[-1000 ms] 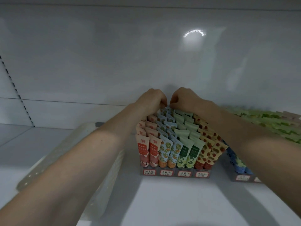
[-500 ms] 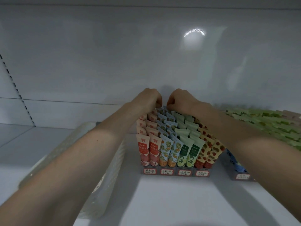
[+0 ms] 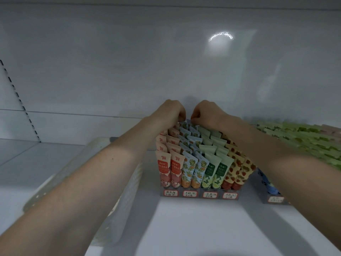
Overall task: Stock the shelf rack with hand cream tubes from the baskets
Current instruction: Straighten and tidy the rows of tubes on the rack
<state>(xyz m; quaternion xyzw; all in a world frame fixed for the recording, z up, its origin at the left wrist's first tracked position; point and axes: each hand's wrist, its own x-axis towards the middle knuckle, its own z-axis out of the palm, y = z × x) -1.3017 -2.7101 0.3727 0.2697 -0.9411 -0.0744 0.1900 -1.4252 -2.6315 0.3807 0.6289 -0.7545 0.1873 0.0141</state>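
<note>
A grey shelf rack point(image 3: 200, 195) with four labelled lanes stands on the white shelf. It holds rows of hand cream tubes: pink point(image 3: 165, 169), blue with oranges point(image 3: 191, 169), green point(image 3: 215, 169) and strawberry print point(image 3: 238, 170). My left hand point(image 3: 170, 112) and my right hand point(image 3: 206, 112) meet at the back of the rack, knuckles up and fingers curled. Their fingertips pinch the top of the rearmost blue tube point(image 3: 187, 122). The fingers themselves are hidden behind the knuckles.
A white perforated basket point(image 3: 127, 193) sits left of the rack, under my left forearm. To the right stands a second rack point(image 3: 275, 199) with blue tubes, and behind it rows of green tubes point(image 3: 304, 141). The shelf's back wall is close behind my hands.
Both hands have stayed at the rack's back row, shifting only slightly backward together. The tubes in front have not moved.
</note>
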